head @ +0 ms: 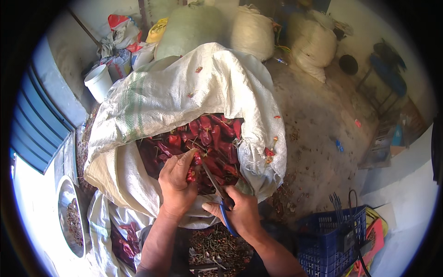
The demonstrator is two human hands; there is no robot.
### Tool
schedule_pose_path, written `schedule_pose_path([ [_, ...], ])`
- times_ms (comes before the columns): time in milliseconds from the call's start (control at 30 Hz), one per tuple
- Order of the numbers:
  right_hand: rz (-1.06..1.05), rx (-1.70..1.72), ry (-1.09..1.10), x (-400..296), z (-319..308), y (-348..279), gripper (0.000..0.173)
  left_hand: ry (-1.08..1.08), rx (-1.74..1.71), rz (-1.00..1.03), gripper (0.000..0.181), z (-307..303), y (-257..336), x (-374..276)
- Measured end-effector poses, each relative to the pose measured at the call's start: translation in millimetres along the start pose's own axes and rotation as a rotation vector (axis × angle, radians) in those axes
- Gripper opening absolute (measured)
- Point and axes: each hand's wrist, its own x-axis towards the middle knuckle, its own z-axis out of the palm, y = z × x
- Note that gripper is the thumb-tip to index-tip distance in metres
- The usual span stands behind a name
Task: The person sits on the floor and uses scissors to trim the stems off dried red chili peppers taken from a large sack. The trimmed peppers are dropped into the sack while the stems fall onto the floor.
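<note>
My left hand [178, 180] pinches a red dried chili pepper [197, 158] over the mouth of a white woven sack [169, 93]. Inside the sack lies a heap of dried red chili peppers [216, 136], some with stems. My right hand [244, 211] grips scissors [225, 211] with blue handles. Their blades point up and left, with the tips close to the pepper in my left hand; whether they touch it I cannot tell. Below my wrists is a pile of cut stems and bits [219, 247].
A smaller sack with chilies [128, 242] stands at lower left, beside a metal basin [74, 221] of scraps. A blue plastic crate [318, 239] sits at lower right. Full sacks [252, 33] and a white bucket [98, 83] stand behind. Debris litters the concrete floor [311, 131].
</note>
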Motion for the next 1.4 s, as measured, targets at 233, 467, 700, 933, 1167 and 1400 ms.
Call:
schedule_pose_path([
  [233, -0.088, 0.710, 0.551, 33.2, -46.1, 7.1, 0.028, -0.148, -0.332, -0.239, 0.035, 2.5, 6.1, -16.8],
  [467, -0.189, 1.105, 0.073, 16.8, -13.7, 45.2, 0.054, -0.181, -0.935, -0.522, 0.040, 0.4, -18.9, -19.6],
  [700, -0.021, 1.557, 0.052, 26.8, -19.6, 51.3, 0.064, -0.032, -1.157, -0.504, 0.043, -19.5, -31.0, -18.2],
  [933, 0.073, 1.543, 0.068, 23.6, -38.0, 60.2, 0.063, 0.188, -0.908, -0.245, 0.047, -145.9, -24.2, -38.0],
  [1167, 0.060, 1.517, 0.026, 22.2, -36.9, 57.2, 0.063, -0.094, 0.595, -1.018, 0.056, -229.7, -79.6, -193.9],
  [1400, -0.011, 1.503, 0.022, 24.6, -33.8, 60.1, 0.066, 0.001, 0.350, -0.409, 0.031, -161.9, -11.3, -99.6],
])
